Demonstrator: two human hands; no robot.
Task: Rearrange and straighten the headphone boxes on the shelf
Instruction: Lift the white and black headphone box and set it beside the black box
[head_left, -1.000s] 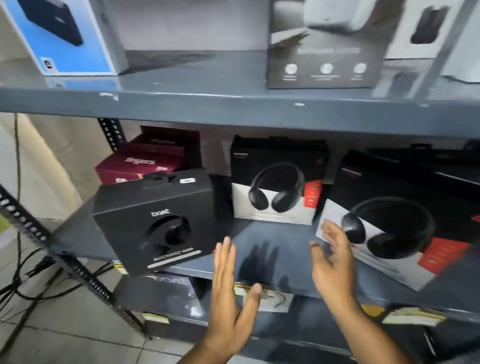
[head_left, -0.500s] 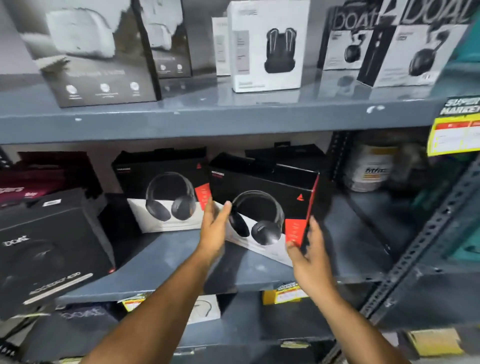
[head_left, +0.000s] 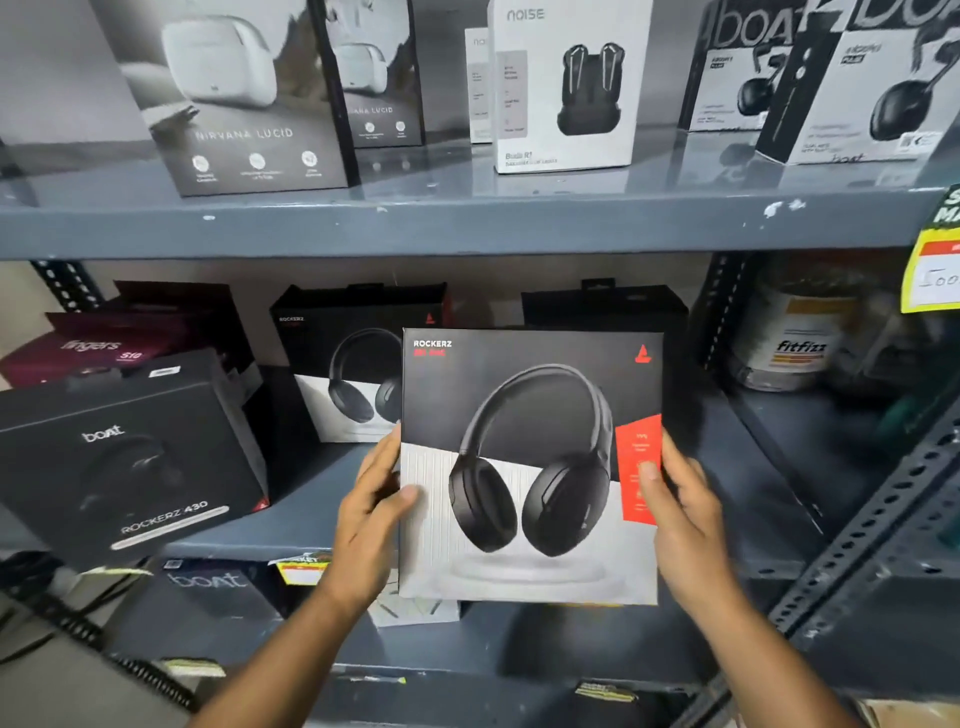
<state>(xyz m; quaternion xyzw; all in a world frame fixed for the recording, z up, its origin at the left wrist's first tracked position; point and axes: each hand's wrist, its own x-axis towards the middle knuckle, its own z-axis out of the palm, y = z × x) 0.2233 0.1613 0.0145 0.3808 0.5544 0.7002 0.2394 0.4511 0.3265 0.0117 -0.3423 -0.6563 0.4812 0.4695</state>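
I hold a black-and-white Rockerz headphone box (head_left: 530, 467) upright in front of the middle shelf (head_left: 311, 525), clear of its surface. My left hand (head_left: 371, 514) grips its left edge and my right hand (head_left: 680, 514) grips its right edge by the red label. A matching Rockerz box (head_left: 348, 364) stands at the back of the shelf, partly hidden behind the held one. Another dark box (head_left: 602, 306) stands behind it at the back right. A black boat Rockerz 430 box (head_left: 130, 457) sits tilted at the shelf's left front.
Maroon boxes (head_left: 104, 343) lie at the back left. A fitfizz tub (head_left: 795, 343) stands in the neighbouring bay on the right. The upper shelf (head_left: 467, 218) carries several earbud boxes. A perforated metal upright (head_left: 883, 525) runs down the right. Price tags hang on the shelf edges.
Both hands closed on the right Rockerz box and lifted it off the shelf toward me, turning it square to the camera. The view shifted right and closer.
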